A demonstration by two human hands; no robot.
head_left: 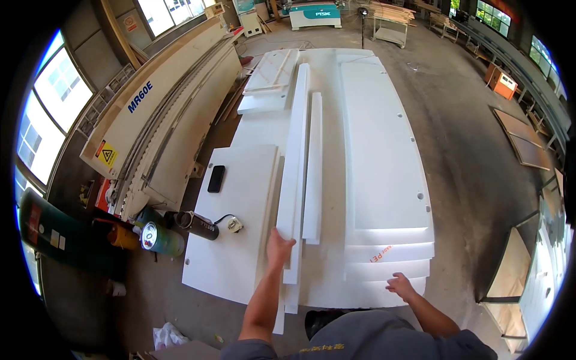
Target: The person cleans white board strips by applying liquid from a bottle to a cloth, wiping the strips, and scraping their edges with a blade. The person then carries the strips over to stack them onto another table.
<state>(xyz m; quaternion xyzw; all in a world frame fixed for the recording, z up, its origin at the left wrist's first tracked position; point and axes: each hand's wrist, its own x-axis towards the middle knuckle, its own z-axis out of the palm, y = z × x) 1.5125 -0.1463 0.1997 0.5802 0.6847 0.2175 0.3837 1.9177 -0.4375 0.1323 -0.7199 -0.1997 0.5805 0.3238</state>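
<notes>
My left hand (280, 247) lies against the near end of a stack of long white strips (294, 174), with its fingers and thumb around the strip edge. Just right of that stack is a shorter white strip (314, 180). My right hand (401, 285) hovers at or just above the near edge of the stacked white panels (384, 273) on the right, its fingers apart and nothing in them. Orange lettering marks one of these panels. Whether the fingertips touch the panel cannot be made out.
A black phone (216, 179), a dark bottle (201, 226) and a tape measure (234, 225) rest on the left white panel (240, 162). A long machine (162, 120) stands at the left, beside a paint can (161, 239). Boards (521, 137) lie on the floor at right.
</notes>
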